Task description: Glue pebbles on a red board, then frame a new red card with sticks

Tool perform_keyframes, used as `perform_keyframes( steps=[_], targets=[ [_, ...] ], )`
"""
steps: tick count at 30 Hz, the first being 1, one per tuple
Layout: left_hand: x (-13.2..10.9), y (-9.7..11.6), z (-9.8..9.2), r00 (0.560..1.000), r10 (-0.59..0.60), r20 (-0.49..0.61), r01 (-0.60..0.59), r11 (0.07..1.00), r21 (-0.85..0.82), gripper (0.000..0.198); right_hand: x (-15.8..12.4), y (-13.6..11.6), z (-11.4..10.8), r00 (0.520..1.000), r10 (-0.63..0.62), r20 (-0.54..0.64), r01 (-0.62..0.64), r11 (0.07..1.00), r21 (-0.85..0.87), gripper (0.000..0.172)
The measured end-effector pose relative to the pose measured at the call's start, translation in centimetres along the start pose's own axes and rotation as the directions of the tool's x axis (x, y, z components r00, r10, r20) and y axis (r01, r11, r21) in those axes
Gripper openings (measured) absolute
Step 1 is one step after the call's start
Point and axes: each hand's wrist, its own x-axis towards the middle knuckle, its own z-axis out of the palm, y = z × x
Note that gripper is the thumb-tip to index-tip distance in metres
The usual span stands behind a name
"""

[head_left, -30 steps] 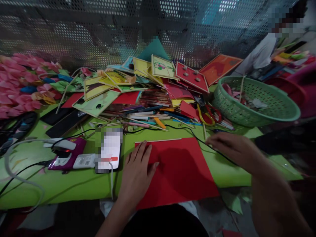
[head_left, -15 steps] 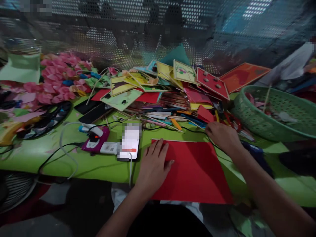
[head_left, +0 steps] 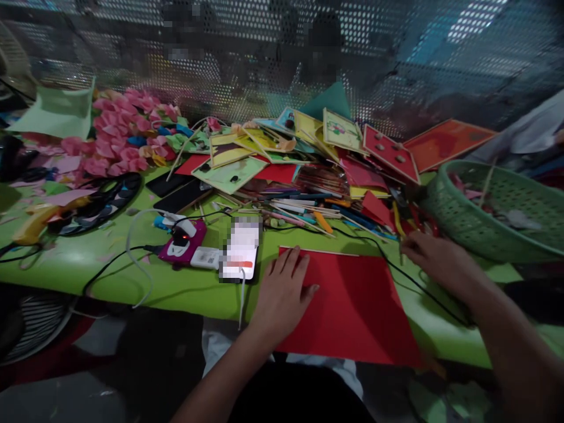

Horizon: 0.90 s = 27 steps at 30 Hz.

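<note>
Around the red sheet on the desk, the phone lies at ten o'clock. The left hand, flat with fingers slightly spread, presses from nine to eleven, seemingly steadying the thin stick along the twelve o'clock edge. At two, the right hand bunches its fingers; I cannot tell if it grips anything. The next move likely calls for keeping that edge still.

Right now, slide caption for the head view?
Left hand on red sheet, thin stick along its far edge; right hand near green basket.
</note>
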Motion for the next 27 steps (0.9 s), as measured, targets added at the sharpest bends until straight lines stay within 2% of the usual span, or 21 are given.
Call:
perform_keyframes(
  steps=[3, 5, 7, 11, 14, 18, 22, 27],
  targets=[
    [0.1, -0.1, -0.1, 1.0, 0.007, 0.0, -0.007, 1.0, 0.007, 0.054, -2.1, 0.8, -1.2, 1.0, -0.022, 0.018, 0.017, 0.971, 0.238, 0.01],
    [0.1, -0.1, -0.1, 1.0, 0.011, -0.009, -0.011, 1.0, 0.009, 0.053, -4.1, 0.9, -1.7, 1.0, 0.02, 0.001, -0.019, 0.914, 0.404, 0.01],
    [0.0, -0.2, -0.1, 1.0, 0.015, -0.026, -0.015, 1.0, 0.01, 0.052, -6.3, 0.8, -1.9, 0.996, 0.091, -0.004, -0.077, 0.871, 0.486, 0.011],
    [-0.1, 0.1, -0.4, 0.998, 0.056, -0.038, -0.055, 0.998, 0.017, 0.051, -11.2, -0.6, -1.7, 0.971, 0.236, -0.028, -0.188, 0.837, 0.515, 0.015],
    [-0.1, 0.8, -1.0, 0.994, 0.109, -0.005, -0.109, 0.994, 0.021, 0.052, -14.5, -2.7, -1.1, 0.971, 0.235, -0.039, -0.172, 0.805, 0.568, 0.016],
    [0.4, 2.6, -1.5, 0.976, 0.196, 0.094, -0.197, 0.98, 0.0, 0.052, -17.9, -5.5, 0.4, 0.973, 0.228, -0.032, -0.163, 0.778, 0.607, 0.015],
    [1.2, 4.6, -1.0, 0.93, 0.308, 0.198, -0.307, 0.951, -0.039, 0.052, -19.7, -7.4, 1.8, 0.977, 0.209, -0.044, -0.143, 0.793, 0.592, 0.017],
    [2.3, 5.8, 0.3, 0.884, 0.392, 0.256, -0.395, 0.918, -0.041, 0.055, -19.8, -8.6, 2.0, 0.983, 0.179, -0.048, -0.114, 0.787, 0.606, 0.018]
  ],
)
